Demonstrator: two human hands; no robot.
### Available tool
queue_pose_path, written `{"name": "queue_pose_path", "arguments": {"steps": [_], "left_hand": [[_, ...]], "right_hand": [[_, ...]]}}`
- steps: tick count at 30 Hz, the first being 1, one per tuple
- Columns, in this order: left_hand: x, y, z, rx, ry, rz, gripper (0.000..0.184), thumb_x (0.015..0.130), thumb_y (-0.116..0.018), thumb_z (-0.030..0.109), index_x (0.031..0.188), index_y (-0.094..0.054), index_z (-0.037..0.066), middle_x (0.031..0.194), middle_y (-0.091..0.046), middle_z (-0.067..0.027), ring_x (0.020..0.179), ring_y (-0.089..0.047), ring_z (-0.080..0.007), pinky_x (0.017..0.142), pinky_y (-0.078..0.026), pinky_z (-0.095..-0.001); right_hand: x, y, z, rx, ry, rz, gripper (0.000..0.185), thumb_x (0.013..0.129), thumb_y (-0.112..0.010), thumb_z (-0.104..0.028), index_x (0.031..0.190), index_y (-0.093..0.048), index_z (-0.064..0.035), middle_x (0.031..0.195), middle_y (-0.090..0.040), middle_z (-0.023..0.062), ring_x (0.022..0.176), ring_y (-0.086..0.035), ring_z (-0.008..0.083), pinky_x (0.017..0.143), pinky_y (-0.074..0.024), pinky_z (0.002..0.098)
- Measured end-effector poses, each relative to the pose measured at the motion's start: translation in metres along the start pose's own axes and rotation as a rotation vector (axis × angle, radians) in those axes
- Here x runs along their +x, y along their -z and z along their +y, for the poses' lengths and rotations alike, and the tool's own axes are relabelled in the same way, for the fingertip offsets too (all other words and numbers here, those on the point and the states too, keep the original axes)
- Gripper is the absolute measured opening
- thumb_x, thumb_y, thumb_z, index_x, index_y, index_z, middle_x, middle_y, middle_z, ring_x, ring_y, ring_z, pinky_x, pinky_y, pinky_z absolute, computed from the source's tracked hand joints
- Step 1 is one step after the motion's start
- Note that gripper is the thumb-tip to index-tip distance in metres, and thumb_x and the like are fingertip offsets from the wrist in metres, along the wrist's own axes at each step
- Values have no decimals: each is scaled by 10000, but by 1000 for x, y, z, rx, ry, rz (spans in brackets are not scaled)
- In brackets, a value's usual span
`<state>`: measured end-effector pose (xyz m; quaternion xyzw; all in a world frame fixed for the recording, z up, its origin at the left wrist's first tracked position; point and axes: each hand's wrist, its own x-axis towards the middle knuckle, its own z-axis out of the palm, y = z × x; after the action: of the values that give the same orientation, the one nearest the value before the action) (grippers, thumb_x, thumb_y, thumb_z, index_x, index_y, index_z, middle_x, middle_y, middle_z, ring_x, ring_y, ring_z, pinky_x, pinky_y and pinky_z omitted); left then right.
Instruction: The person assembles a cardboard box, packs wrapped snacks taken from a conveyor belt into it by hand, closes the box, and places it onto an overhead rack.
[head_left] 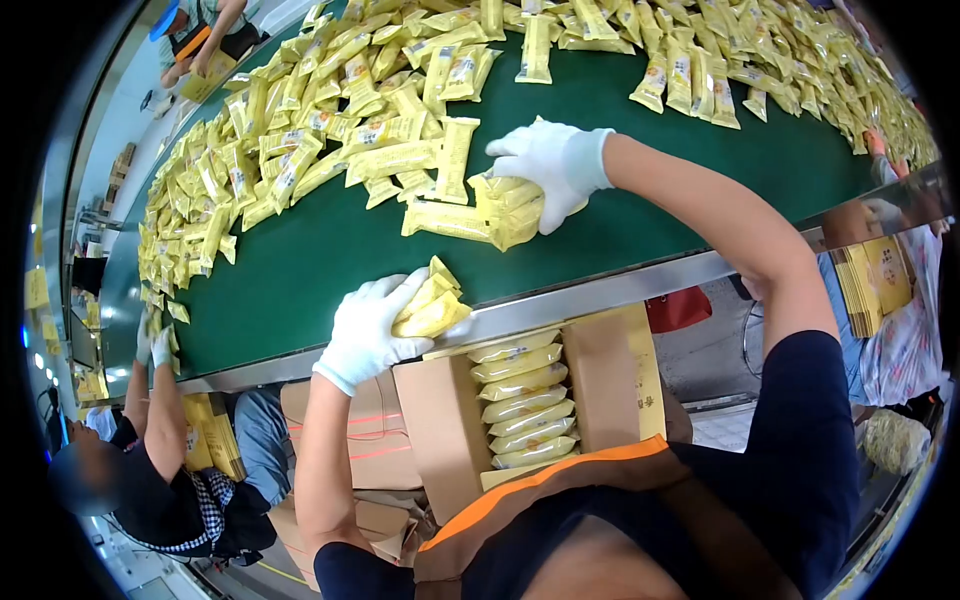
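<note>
My left hand (pixel 368 332), in a white glove, is closed around a few yellow snack packets (pixel 432 305) near the front rim of the green conveyor belt. Farther right, over the belt, my gloved right hand (pixel 552 168) grips a bunch of yellow packets (pixel 512 208) from above; some of its fingers are hidden. Several loose packets lie just left of that bunch, one upright packet (pixel 456 160) among them. Below the metal rim, an open cardboard box (pixel 435 425) holds a row of packets (pixel 522 400) stacked side by side.
Heaps of yellow packets (pixel 370 90) cover the far and left parts of the green belt (pixel 330 260). Its metal rim (pixel 600 291) runs between belt and box. Co-workers stand at the left (pixel 170 480), the far left corner and the right. Flattened cartons (pixel 872 285) stand at right.
</note>
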<state>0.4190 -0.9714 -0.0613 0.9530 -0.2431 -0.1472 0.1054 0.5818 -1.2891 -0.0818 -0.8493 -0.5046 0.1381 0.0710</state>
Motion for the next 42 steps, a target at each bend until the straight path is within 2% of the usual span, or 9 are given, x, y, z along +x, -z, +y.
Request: {"name": "queue_pose_path", "arguments": {"steps": [9, 12, 15, 18, 22, 24, 28, 36, 42], "left_hand": [[24, 24, -8, -400, 52, 229, 1033, 609, -791, 398, 1492, -366, 72, 1126, -576, -169, 1053, -566, -369, 947, -463, -426], [73, 55, 22, -139, 5, 33, 1044, 637, -775, 427, 1516, -329, 85, 1280, -536, -203, 1242, -500, -371, 1172, -253, -439], [109, 21, 24, 61, -76, -80, 1051, 618, -735, 534, 1517, -339, 162, 1301, -532, -215, 1292, -448, -402, 1186, -113, -586], [96, 24, 30, 105, -68, -85, 1031, 601, -755, 522, 1500, -374, 190, 1166, -565, -143, 1170, -521, -343, 1151, -193, -599], [68, 5, 32, 196, -255, 125, 974, 548, -791, 491, 1422, -496, 181, 1058, -535, -112, 1073, -513, -324, 1105, -268, -581], [65, 1, 40, 188, -233, 90, 948, 537, -797, 486, 1389, -535, 162, 1047, -504, -123, 1056, -483, -352, 1083, -315, -539], [65, -7, 35, 116, -179, 135, 937, 548, -783, 473, 1404, -521, 196, 1225, -521, -159, 1167, -479, -363, 1064, -363, -468], [87, 14, 57, 358, 40, -178, 1087, 545, -752, 527, 1522, -340, 288, 1326, -506, -197, 1214, -497, -369, 1050, -373, -426], [75, -4, 48, 227, 52, -31, 1150, 573, -747, 494, 1560, -225, 221, 1281, -508, -205, 1159, -544, -374, 1023, -427, -430]], "right_hand": [[-63, 6, -25, -51, -283, 111, 812, 563, -750, -537, 1236, -604, -106, 1097, -599, 143, 1046, -578, 309, 925, -439, 401], [-92, -22, -18, -64, -359, 176, 806, 567, -748, -542, 1233, -606, -111, 1087, -602, 158, 1039, -597, 316, 916, -458, 397], [-100, -9, -25, 12, -429, -4, 827, 572, -751, -547, 1245, -590, -93, 1113, -597, 183, 1040, -612, 335, 910, -481, 394], [-120, -16, -5, 312, -522, 158, 859, 642, -786, -430, 1358, -493, -56, 1176, -593, 180, 1046, -627, 337, 915, -510, 406], [-130, -42, 17, 2077, -244, 705, 750, 900, -622, -499, 1454, -382, -55, 1338, -539, 212, 1193, -572, 383, 992, -500, 455], [-120, -42, 10, 2261, -109, 831, 793, 917, -509, -629, 1458, -370, -66, 1354, -500, 240, 1196, -534, 439, 1044, -435, 545], [-96, -50, -3, 2502, 171, 859, 705, 911, -490, -662, 1349, -479, -110, 1238, -576, 176, 1089, -593, 411, 1000, -461, 564], [-92, -35, -25, 2300, -229, 1086, 590, 939, -528, -585, 1329, -491, -143, 1182, -605, 115, 1087, -591, 332, 1009, -472, 510], [-92, -31, -38, 2474, -230, 1183, 499, 948, -548, -549, 1271, -526, -170, 1178, -606, 95, 1085, -596, 290, 1010, -471, 504]]}}
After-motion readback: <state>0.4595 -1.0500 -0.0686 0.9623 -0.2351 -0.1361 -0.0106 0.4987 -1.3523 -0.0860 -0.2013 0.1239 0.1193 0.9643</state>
